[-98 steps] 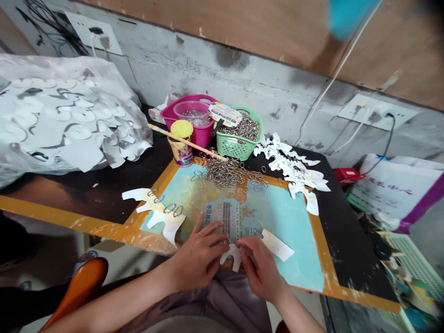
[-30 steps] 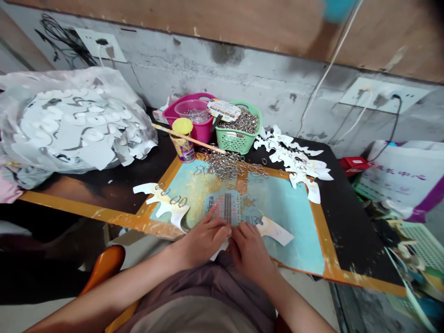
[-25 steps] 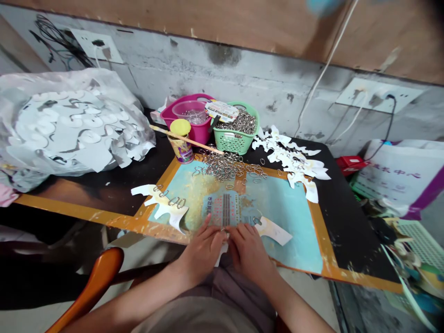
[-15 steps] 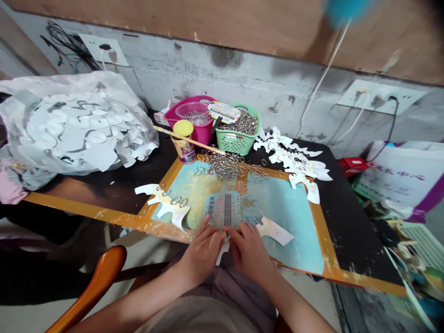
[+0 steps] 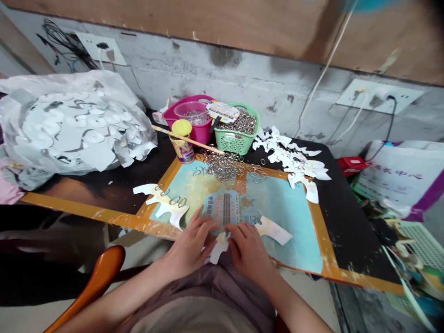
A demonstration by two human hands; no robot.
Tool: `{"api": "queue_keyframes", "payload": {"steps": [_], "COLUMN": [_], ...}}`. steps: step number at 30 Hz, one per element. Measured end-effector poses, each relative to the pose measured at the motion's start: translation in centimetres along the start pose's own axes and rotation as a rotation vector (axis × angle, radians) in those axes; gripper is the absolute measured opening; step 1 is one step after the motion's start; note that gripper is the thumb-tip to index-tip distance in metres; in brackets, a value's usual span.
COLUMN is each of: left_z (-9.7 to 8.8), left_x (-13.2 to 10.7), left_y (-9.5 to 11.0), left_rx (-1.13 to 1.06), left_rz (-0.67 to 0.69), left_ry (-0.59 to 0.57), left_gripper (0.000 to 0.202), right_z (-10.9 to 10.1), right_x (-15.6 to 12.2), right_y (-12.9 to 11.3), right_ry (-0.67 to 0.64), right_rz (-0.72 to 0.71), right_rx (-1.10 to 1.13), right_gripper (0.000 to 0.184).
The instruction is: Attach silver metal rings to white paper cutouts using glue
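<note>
Head view | left hand [image 5: 188, 241] drawn back, grip open; right hand [image 5: 249, 255] against paper cutout [image 5: 219, 249], grip unclear | cutout lies on blue board [image 5: 289, 247]

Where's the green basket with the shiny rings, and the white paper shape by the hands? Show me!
Green plastic basket [image 5: 234, 145]: head view, on its front mesh wall.
White paper cutout [image 5: 218, 250]: head view, on its middle.
</note>
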State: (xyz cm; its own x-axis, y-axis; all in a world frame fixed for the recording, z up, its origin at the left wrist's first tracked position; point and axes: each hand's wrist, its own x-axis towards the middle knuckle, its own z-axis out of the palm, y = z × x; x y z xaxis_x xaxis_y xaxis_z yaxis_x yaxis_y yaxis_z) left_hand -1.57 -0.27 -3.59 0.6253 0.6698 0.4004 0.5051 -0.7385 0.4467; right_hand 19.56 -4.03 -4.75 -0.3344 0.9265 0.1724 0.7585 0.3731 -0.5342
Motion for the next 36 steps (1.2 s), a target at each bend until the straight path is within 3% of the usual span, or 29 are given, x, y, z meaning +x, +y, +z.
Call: {"api": "queue_keyframes", "payload": {"steps": [7, 15, 18, 22, 27, 36], "left_z": [0.3, -0.4, -0.4, -0.6, -0.9, -0.2], "left_x": [2.5, 2.7, 2.3, 2.1, 1.9, 2.1], "left_y": [-1.4, -1.6, -2.0, -2.3, -1.7, -1.2], "left_rx": [0.035, -0.147, -0.126, -0.11, -0.079, 0.03], "left_rz": [0.275, 0.135, 0.19, 0.269, 0.279, 0.23], "left_ry": [-0.095, -0.24, -0.24, -0.266, -0.241, -0.159], "left_gripper": [0.017, 0.03, 0.024, 0.024, 0.034, 0.015], "right_z": [0.1, -0.2, -0.4, -0.8, -0.6, -0.5], "right_x": [-0.1, -0.3, -0.6, -0.9, -1.3, -1.4], "right_y": [0.3, 0.4, 0.8, 1.3, 0.8, 0.3], "right_ry": [0.021, 0.06, 0.099, 0.263, 0.096, 0.049], "right_rz": [-0.006, -0.022, -0.014, 0.04, -0.137, -0.108], "right_rx": [0.056, 0.062, 0.177, 0.369, 0.169, -0.038], "right_gripper": [0.033, 0.03, 0.032, 0.035, 0.048, 0.045]}}
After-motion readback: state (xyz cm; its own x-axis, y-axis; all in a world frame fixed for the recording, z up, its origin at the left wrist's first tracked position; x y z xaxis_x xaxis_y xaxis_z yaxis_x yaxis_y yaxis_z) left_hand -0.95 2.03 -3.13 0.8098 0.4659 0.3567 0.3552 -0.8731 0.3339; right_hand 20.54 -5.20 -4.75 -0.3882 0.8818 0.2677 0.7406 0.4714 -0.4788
